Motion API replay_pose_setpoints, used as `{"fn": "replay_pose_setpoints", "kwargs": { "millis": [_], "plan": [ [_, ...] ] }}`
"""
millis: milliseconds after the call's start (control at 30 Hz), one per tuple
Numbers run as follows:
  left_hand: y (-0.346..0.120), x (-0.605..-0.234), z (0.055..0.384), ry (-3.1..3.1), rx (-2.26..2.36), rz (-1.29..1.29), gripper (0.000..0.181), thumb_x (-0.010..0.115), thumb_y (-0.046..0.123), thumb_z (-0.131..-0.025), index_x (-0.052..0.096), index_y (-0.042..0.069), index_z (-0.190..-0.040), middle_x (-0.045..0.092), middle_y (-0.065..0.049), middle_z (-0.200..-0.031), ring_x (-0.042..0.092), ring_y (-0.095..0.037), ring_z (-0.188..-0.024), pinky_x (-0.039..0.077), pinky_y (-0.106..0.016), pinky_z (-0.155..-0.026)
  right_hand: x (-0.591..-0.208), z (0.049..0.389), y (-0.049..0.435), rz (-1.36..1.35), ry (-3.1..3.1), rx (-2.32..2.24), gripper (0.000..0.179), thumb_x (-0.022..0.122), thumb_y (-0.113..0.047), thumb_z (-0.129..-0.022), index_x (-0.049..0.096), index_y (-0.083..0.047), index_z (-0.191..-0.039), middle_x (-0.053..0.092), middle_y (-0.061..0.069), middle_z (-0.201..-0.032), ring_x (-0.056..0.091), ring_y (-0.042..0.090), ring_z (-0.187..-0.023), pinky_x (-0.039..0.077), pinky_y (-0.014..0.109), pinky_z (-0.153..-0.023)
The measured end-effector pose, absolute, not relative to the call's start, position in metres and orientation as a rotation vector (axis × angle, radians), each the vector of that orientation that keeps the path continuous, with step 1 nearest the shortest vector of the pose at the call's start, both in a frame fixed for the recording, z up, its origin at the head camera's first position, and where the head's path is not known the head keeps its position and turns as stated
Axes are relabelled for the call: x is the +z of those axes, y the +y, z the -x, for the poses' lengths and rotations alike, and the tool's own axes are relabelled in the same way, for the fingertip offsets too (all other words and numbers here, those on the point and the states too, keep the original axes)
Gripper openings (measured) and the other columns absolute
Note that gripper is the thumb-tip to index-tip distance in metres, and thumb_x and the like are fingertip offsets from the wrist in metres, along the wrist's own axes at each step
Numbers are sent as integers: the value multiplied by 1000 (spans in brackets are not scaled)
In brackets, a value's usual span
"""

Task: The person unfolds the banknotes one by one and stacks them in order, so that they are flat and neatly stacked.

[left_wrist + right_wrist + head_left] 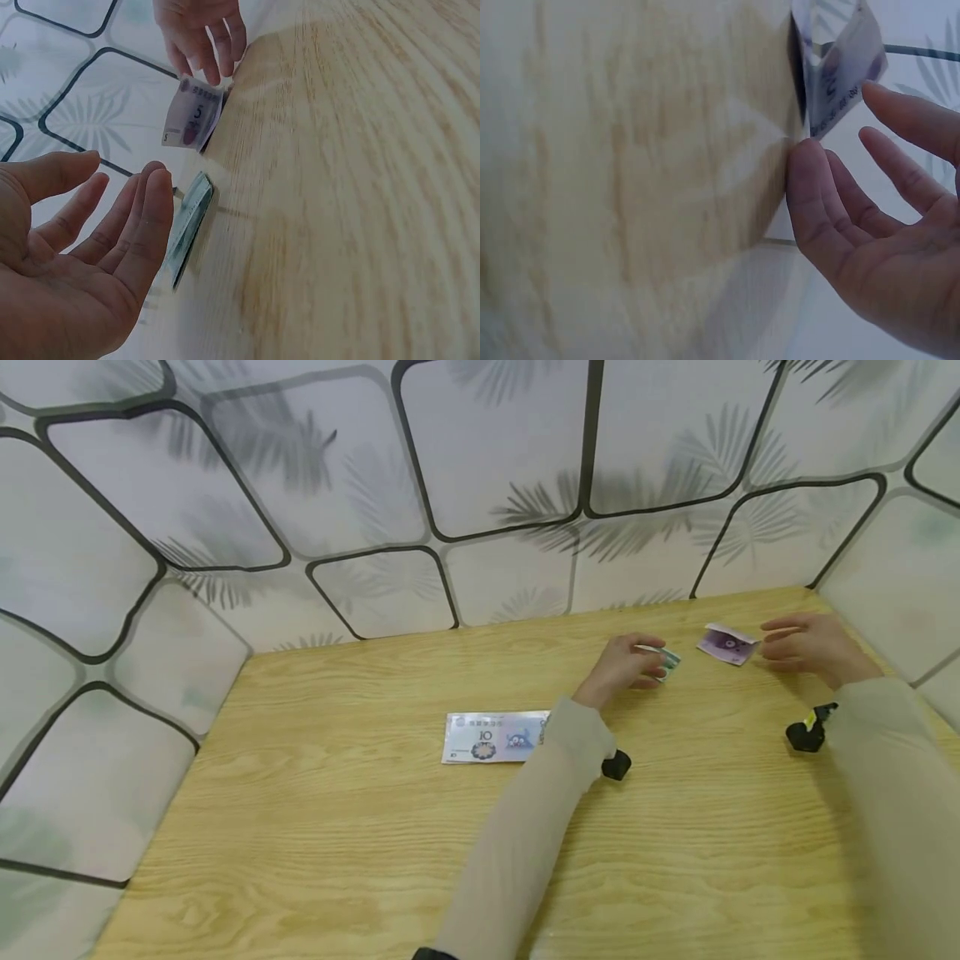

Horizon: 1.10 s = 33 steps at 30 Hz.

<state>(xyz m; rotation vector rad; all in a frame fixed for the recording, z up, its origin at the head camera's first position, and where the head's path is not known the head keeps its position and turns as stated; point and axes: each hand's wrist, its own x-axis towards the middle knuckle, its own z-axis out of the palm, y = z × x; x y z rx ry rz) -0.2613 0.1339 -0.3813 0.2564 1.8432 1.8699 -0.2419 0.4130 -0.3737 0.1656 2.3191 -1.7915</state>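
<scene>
A folded green banknote [672, 665] lies on the table beside my left hand [619, 665], whose fingers reach partly over it in the head view. In the left wrist view a gap shows between those loosely bent fingers and the green note [190, 225]. Farther right is a folded purple banknote marked 5 [727, 648], one flap standing up. My right hand [813, 648] is close to its right side, fingers spread and slightly bent. The right wrist view shows the raised flap of the purple note [847, 75] next to the fingertips; whether they touch cannot be told.
A flat pale banknote marked 10 [483, 739] lies mid-table, its right end behind my left forearm. Patterned panels [510, 568] stand along the back and both sides of the wooden table [315, 827]. Each wrist wears a small black device [807, 737].
</scene>
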Motion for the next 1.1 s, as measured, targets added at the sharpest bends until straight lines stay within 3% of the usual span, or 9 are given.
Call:
{"fn": "replay_pose_setpoints", "kwargs": {
  "millis": [367,433,533,600,700,800,933,1100],
  "plan": [
    [133,-380,260,1871,1864,-286,29,59,5,-88,57,1,-117,63,-17,-104,62,-31,-91,53,-39,-77,-382,250,404,-251,2555,-1600,26,61,-20,-87,61,-43,-75,56,-24,-77,57,-1,-71,54,24,-65],
    [133,-380,259,1891,1870,-282,28,60,5,-88,58,1,-116,63,-15,-100,62,-30,-89,54,-39,-76,-382,250,402,-269,2595,-1581,8,59,-23,-89,66,-28,-88,54,-23,-77,56,-2,-70,54,24,-66],
    [132,-379,258,1923,1886,-275,26,60,4,-87,60,1,-113,64,-13,-96,63,-30,-87,54,-39,-75,-380,250,397,-248,2643,-1540,34,54,-25,-91,54,1,-114,53,-17,-81,54,-4,-70,54,23,-68],
    [131,-378,258,1941,1893,-274,24,60,4,-88,61,2,-112,64,-13,-97,63,-30,-87,54,-40,-74,-379,250,394,-218,2651,-1531,45,50,-23,-93,39,14,-117,53,-10,-85,55,-3,-71,54,25,-70],
    [131,-378,258,1949,1909,-267,23,59,4,-88,61,2,-110,63,-16,-99,62,-32,-87,54,-41,-74,-376,249,387,-161,2601,-1566,37,47,-19,-95,38,13,-112,53,-2,-89,56,0,-74,54,29,-73],
    [131,-377,257,1945,1927,-263,21,59,4,-87,62,3,-109,63,-16,-98,62,-33,-87,54,-41,-74,-373,247,382,-105,2546,-1582,30,49,-20,-95,41,6,-108,53,-5,-89,55,2,-76,54,28,-73],
    [131,-377,256,1966,1934,-260,21,60,4,-87,62,3,-108,63,-11,-89,62,-31,-84,54,-41,-73,-373,247,372,-19,2541,-1519,38,52,-27,-94,42,3,-115,52,-11,-90,54,2,-78,51,23,-68],
    [130,-378,257,1989,1909,-290,27,60,7,-88,59,1,-114,63,-7,-87,62,-31,-86,54,-39,-73,-372,247,355,81,2559,-1464,44,54,-29,-92,46,6,-117,56,-9,-92,55,5,-80,50,25,-66]
  ]
}}
